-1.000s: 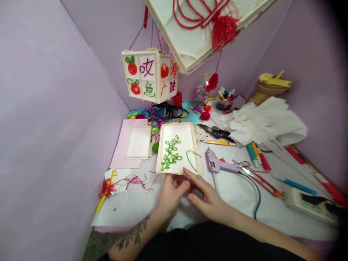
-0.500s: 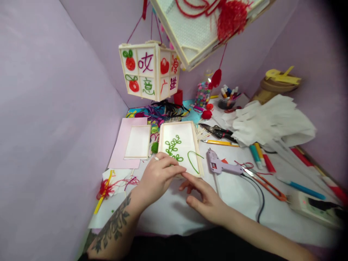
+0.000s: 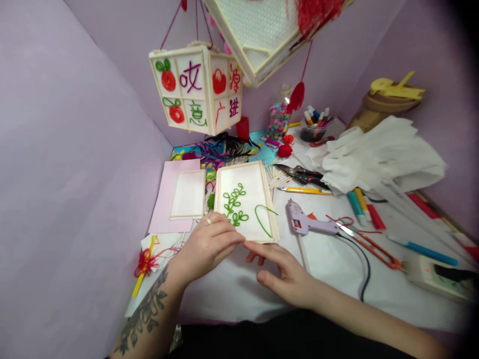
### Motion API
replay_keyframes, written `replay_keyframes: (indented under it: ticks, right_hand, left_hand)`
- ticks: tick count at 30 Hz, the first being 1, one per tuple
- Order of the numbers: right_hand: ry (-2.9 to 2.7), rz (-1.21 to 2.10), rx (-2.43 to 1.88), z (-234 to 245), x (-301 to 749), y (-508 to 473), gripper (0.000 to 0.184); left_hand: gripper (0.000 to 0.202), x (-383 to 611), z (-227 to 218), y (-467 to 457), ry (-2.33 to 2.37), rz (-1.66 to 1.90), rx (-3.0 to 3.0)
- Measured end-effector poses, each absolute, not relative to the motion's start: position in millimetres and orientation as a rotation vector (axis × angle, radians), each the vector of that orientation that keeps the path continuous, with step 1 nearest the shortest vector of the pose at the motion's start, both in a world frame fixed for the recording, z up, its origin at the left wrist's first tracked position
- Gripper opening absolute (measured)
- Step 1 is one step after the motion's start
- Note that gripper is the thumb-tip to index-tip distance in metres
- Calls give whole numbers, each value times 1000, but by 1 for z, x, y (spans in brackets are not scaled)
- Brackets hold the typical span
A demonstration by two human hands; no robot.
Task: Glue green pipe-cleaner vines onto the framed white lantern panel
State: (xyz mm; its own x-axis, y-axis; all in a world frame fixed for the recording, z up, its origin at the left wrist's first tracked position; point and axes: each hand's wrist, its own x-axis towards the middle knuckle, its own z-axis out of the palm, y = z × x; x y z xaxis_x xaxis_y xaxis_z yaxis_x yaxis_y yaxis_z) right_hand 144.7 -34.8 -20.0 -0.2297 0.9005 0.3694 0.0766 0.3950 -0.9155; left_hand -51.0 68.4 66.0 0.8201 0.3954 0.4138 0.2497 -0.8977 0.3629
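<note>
A white panel with a pale wooden frame (image 3: 245,172) lies flat on the table, bearing a green yarn sprig (image 3: 232,204) of looped leaves. To the right of the sprig, a loose curved piece of green yarn (image 3: 257,219) rests on the panel. My left hand (image 3: 209,244) covers the panel's near left corner, fingers pressed together; its thumb and anything pinched there are hidden. Just beyond the panel's near edge, my right hand (image 3: 280,269) has its thumb apart and its index finger stretched to my left fingertips. It holds nothing visible.
Right of the panel lie a lilac glue gun (image 3: 310,224), orange-handled scissors (image 3: 374,247), black pruners (image 3: 301,174) and markers (image 3: 357,208). A smaller framed panel (image 3: 188,194) sits on pink card at left. A decorated lantern (image 3: 198,89) and another frame (image 3: 258,40) hang overhead.
The view has shifted slightly, so the lantern appears further left and higher. Both hands keep nearly the same pose at the panel's near edge, with the left fingers slightly further left.
</note>
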Motion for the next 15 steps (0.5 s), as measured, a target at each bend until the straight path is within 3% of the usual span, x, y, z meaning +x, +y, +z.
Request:
replay_keyframes:
  ticks: [15]
  right_hand:
    - [-1629, 997, -898, -18, 145, -34, 54]
  left_hand:
    - [10, -49, 55, 63, 584, 830, 2610]
